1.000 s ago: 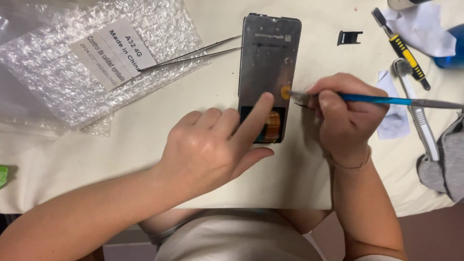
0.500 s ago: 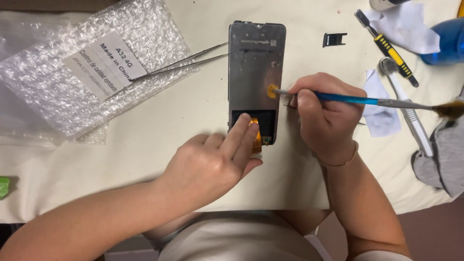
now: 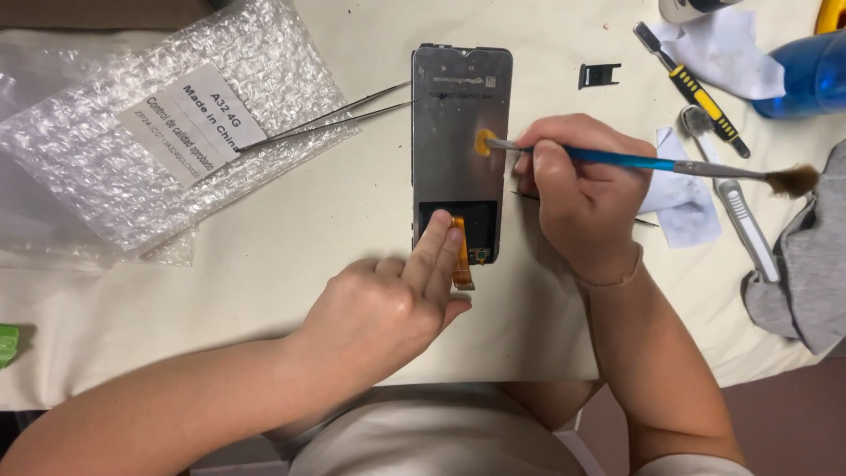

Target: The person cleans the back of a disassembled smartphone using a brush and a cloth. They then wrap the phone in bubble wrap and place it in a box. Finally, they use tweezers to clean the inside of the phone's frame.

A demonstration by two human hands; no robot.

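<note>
A grey phone screen panel [image 3: 458,115] lies face down on the cream table top [image 3: 291,247]. An orange flex ribbon [image 3: 461,257] runs from its dark lower section past the bottom edge. My left hand [image 3: 388,304] rests below the panel, with two fingertips pressing on the dark section beside the ribbon. My right hand [image 3: 577,189] holds a blue-handled paintbrush [image 3: 652,163] reversed, bristles pointing right. The handle tip touches a small orange patch [image 3: 484,142] on the panel.
Metal tweezers [image 3: 335,115] lie across a labelled bubble-wrap bag [image 3: 176,123] at the left. A small black tray [image 3: 599,74], a yellow-and-black tool [image 3: 696,92], a white-handled tool [image 3: 740,216], paper scraps [image 3: 683,203], a blue bottle [image 3: 806,75] and grey cloth [image 3: 806,264] crowd the right side.
My left fingers slid down the panel from its middle to the dark lower section, uncovering the orange ribbon. The brush's handle tip stays on the orange patch.
</note>
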